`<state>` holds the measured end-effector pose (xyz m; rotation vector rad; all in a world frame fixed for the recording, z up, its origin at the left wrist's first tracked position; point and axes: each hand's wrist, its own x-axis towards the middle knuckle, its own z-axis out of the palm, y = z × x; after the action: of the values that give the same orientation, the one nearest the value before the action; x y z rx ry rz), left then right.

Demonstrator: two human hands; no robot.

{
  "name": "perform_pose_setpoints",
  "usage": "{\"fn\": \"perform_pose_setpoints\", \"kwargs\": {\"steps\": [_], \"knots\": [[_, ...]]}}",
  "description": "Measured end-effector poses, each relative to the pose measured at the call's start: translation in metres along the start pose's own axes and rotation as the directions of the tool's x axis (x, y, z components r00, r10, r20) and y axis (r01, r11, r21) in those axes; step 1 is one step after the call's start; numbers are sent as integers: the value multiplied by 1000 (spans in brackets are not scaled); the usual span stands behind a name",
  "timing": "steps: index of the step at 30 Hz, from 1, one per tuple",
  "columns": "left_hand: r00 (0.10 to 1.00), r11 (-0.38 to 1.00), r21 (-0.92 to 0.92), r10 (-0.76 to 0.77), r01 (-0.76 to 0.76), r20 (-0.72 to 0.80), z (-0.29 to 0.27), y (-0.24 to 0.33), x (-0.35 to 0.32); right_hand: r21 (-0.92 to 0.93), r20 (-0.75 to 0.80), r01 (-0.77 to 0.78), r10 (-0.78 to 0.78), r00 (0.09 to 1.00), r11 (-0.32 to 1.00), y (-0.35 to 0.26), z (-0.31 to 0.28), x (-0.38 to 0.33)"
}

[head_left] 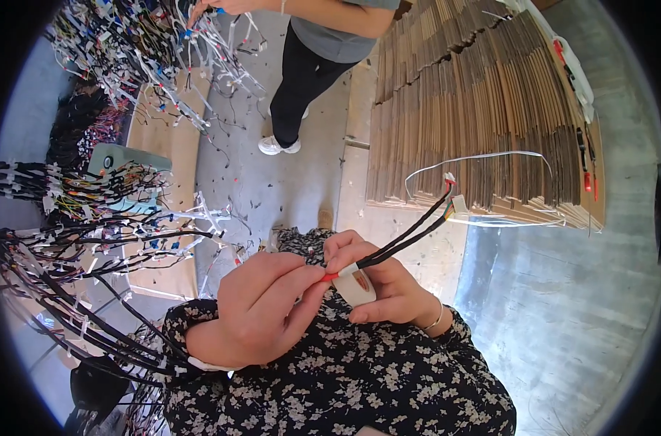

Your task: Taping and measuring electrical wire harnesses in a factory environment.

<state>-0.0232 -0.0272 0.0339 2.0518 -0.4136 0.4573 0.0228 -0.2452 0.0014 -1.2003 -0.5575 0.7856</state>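
In front of my body, both hands hold a black-sleeved wire harness (410, 240). My left hand (272, 301) is closed, its fingertips pinching a short red piece (332, 277) on the harness. Right beside it, my right hand (388, 280) grips the harness where a white band (349, 269) wraps it. A cream-coloured piece with a reddish mark (356, 289), perhaps a tape roll, sits against the right palm; its kind is unclear. Two black branches run up and right from my fingers, ending in a red-and-white connector (449, 179) and a white connector (458, 206).
Bundles of black cables (90, 320) hang at my left, close to my forearm. More wires (156, 65) hang at the far left, where another person (319, 58) stands with a hand among them. Stacked flat cardboard (476, 123) fills the far right.
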Motion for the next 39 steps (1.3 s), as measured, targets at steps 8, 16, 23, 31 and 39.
{"fn": "perform_pose_setpoints", "kwargs": {"steps": [8,16,23,31,39], "knots": [[994,997,14,-72,71,77,-1,-10,5,186,-24,-69,75,997,980,-4,8,-1],[979,986,30,-169,167,116,0,-8,3,-117,-138,-98,81,987,988,-4,8,6],[984,986,114,-134,121,113,4,-7,2,73,-134,-148,157,979,986,-12,7,6],[980,983,146,-132,110,151,12,-26,8,135,-203,-194,218,955,972,-11,4,18],[998,967,251,-51,40,37,20,-29,11,-19,-293,-114,103,951,993,-6,2,26]]}}
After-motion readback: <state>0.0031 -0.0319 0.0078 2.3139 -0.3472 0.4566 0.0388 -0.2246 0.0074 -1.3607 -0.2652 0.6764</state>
